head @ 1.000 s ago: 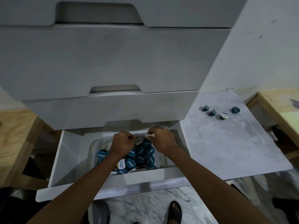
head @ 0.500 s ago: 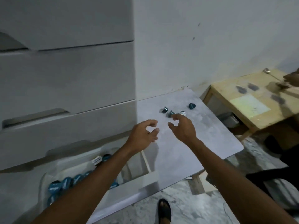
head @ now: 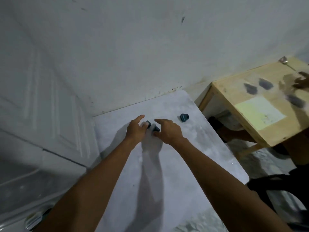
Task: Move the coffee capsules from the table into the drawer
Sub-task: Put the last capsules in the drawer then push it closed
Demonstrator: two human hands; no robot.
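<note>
both hands have come from the drawer to the grey table point(head: 167, 164). left hand point(head: 135, 129) and right hand point(head: 168, 131), fingers spread, reach two coffee capsules point(head: 154, 128), gripping nothing; another capsule point(head: 184, 117) lies apart, wooden table point(head: 260, 104) beyond.

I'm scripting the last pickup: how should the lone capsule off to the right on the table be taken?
The lone capsule lies tipped on its side, clear of both hands. Probably best to come from above with the right hand, the nearer one, and pinch across its tapered body behind the wider rim, which should stop it slipping.
</note>
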